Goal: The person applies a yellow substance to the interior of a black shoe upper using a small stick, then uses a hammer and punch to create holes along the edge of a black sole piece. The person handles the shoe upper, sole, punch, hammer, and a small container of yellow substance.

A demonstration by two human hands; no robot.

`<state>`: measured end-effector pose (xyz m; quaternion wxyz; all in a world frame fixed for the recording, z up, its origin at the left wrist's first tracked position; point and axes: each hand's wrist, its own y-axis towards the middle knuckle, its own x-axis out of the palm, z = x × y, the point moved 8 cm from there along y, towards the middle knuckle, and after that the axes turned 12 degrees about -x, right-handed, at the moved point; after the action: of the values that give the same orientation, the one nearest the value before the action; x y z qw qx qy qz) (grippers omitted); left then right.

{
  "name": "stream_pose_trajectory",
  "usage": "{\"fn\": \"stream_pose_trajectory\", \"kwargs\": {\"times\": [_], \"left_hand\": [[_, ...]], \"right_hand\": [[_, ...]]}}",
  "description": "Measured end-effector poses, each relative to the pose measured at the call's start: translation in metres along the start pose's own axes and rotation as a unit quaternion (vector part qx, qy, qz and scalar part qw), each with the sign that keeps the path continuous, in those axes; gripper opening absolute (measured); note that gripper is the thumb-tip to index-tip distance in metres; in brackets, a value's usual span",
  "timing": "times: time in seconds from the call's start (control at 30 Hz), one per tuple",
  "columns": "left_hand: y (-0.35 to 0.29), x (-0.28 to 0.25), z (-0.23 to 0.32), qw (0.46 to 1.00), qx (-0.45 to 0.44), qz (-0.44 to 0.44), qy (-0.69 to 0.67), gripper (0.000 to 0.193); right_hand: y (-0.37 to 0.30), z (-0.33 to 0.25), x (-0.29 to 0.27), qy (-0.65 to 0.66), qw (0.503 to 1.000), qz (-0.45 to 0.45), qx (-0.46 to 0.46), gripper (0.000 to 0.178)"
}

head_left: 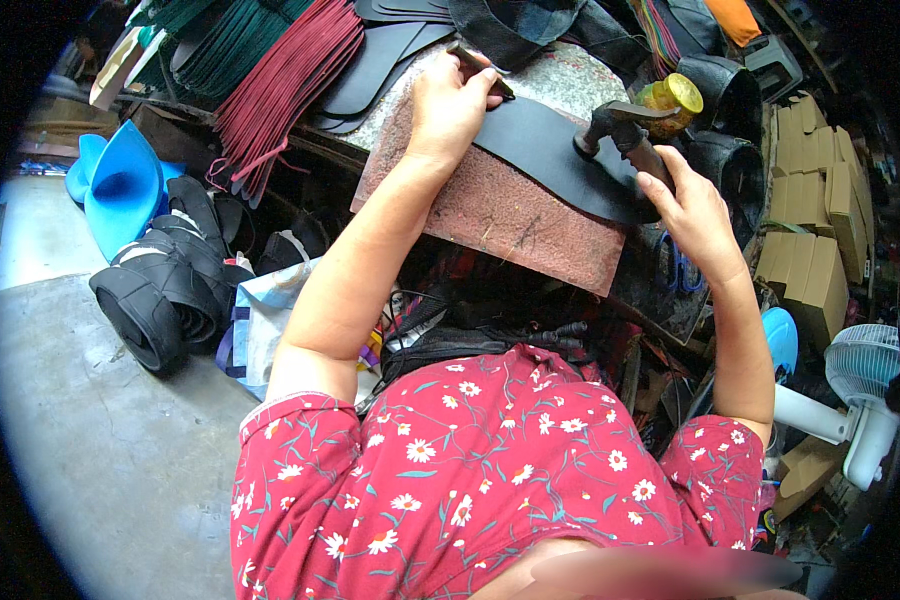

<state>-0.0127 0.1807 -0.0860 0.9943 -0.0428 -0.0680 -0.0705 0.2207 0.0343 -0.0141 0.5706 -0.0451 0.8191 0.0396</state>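
A flat black shoe sole (545, 150) lies across a reddish slab (515, 225) in front of me. My left hand (452, 100) is at the sole's far left end, its fingers closed around a slim dark piece (482, 68); its kind is not clear. My right hand (695, 205) grips a hammer (632, 135) by its dark handle. The hammer's head is over the right part of the sole; whether it touches cannot be told. Behind the hammer stands a jar with a yellow lid (682, 95).
Red strips (285, 80) and dark sole pieces (375, 70) lie at the back left. Rolled black material (155, 290) and blue foam shapes (125, 185) stand on the left. Cardboard boxes (805, 200) and a fan (860, 380) are at the right.
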Motion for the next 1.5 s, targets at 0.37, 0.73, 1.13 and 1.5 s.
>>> {"fn": "stream_pose_trajectory", "kwargs": {"times": [0.37, 0.73, 1.13, 1.5], "left_hand": [[-0.020, -0.077, 0.062, 0.963, 0.119, 0.116, -0.210, 0.014], [-0.009, -0.006, 0.019, 0.998, 0.042, -0.036, -0.023, 0.015], [-0.002, -0.006, -0.002, 1.000, 0.009, -0.006, 0.002, 0.015], [-0.010, 0.002, 0.022, 0.966, 0.152, 0.025, 0.208, 0.017]], "right_hand": [[0.004, -0.015, -0.011, -0.062, 0.998, -0.029, -0.007, 0.042], [0.013, -0.030, -0.019, -0.115, 0.992, -0.036, -0.047, 0.033], [0.002, -0.018, -0.011, -0.064, 0.998, -0.019, -0.024, 0.036], [0.007, -0.010, -0.011, -0.025, 1.000, 0.005, -0.017, 0.041]]}}
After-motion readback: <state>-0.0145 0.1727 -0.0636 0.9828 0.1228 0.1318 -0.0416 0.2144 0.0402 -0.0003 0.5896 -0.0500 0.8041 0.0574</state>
